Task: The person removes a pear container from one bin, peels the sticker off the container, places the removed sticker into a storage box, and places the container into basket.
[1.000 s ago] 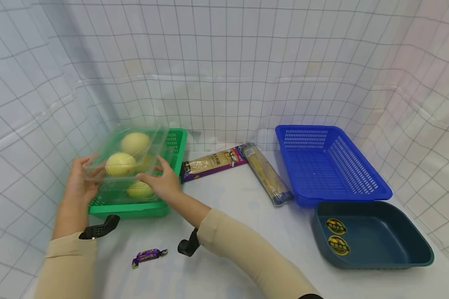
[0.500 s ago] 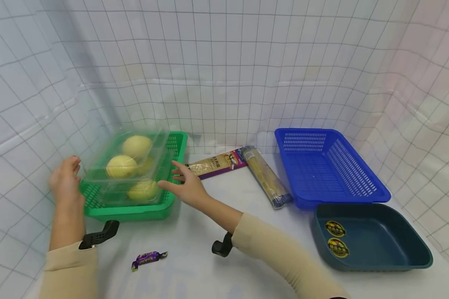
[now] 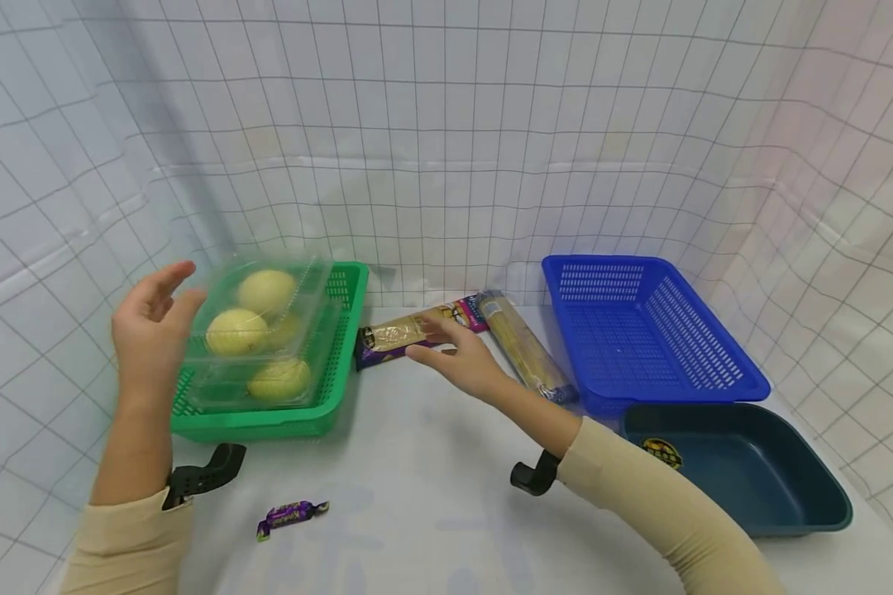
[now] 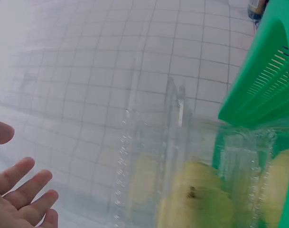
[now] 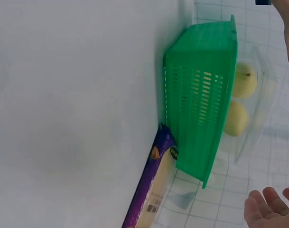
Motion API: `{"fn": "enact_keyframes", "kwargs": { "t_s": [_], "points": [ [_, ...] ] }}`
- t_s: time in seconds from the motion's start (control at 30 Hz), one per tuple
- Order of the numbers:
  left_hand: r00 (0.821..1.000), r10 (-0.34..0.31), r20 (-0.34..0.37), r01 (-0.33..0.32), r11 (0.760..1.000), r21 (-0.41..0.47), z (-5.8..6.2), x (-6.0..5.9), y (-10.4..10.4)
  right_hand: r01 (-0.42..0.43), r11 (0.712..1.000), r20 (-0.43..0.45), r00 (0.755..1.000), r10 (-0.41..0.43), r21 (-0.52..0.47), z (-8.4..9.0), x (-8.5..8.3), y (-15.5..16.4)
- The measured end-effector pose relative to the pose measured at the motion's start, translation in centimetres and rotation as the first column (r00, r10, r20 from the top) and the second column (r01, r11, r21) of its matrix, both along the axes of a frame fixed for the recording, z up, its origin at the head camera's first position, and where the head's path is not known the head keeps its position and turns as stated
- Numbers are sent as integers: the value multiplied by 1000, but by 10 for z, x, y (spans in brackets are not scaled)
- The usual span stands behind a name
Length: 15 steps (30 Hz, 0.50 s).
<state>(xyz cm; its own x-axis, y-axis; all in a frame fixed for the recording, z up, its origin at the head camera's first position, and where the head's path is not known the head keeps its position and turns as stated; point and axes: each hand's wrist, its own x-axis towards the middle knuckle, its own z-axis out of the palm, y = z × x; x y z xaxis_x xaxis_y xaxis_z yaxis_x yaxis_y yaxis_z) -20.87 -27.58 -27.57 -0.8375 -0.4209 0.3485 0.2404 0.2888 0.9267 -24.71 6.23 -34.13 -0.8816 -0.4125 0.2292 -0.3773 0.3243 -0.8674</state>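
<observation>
A clear plastic clamshell box (image 3: pixel 264 326) holding three yellow pears (image 3: pixel 236 330) sits in a green basket (image 3: pixel 268 417) at the left. My left hand (image 3: pixel 152 318) is raised beside the box's left end with its fingers spread, holding nothing. In the left wrist view its fingertips (image 4: pixel 21 199) stay apart from the box (image 4: pixel 182 161). My right hand (image 3: pixel 450 355) is open and reaches over a purple and gold packet (image 3: pixel 394 337) just right of the basket; I cannot tell whether it touches. The right wrist view shows that packet (image 5: pixel 151 190) against the basket (image 5: pixel 201 109).
A long packet of noodles (image 3: pixel 524 351) lies beside an empty blue basket (image 3: pixel 640 330). A dark teal tray (image 3: pixel 752 487) stands at the front right. A purple wrapped candy (image 3: pixel 290 514) lies near the front edge. Gridded white walls close in the table.
Both hands have let go of the clamshell box, which now rests in the green basket. The left hand rose beside it; the right hand moved right to the purple and gold packet.
</observation>
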Motion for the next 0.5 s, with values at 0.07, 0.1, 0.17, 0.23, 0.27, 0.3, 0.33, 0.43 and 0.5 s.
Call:
{"fn": "enact_keyframes", "kwargs": {
  "t_s": [0.07,0.1,0.17,0.23,0.27,0.3,0.33,0.43,0.5],
  "points": [
    [999,-40,7,41,993,-113,8,2,7,4,1000,-18,1000,-4,-3,6,0,12],
    [998,-59,11,60,985,-161,13,3,10,8,1000,-30,1000,-8,3,9,0,17],
    [995,-97,11,97,967,-236,21,5,16,21,999,-41,999,-20,27,15,1,28],
    [989,-146,20,145,942,-304,30,6,23,32,997,-55,998,-28,66,21,2,37],
    [985,-173,22,170,927,-335,34,6,27,38,995,-63,997,-33,93,24,3,42],
    [979,-201,24,196,908,-370,37,5,31,45,991,-63,997,-37,122,26,4,47],
    [973,-230,32,223,888,-403,41,5,35,49,987,-64,997,-40,150,28,5,52],
    [947,-313,74,305,800,-517,49,2,47,29,978,-82,997,-12,206,33,7,68],
    [929,-352,115,348,721,-600,51,0,54,11,968,-106,994,16,250,35,9,78]
  ]
}}
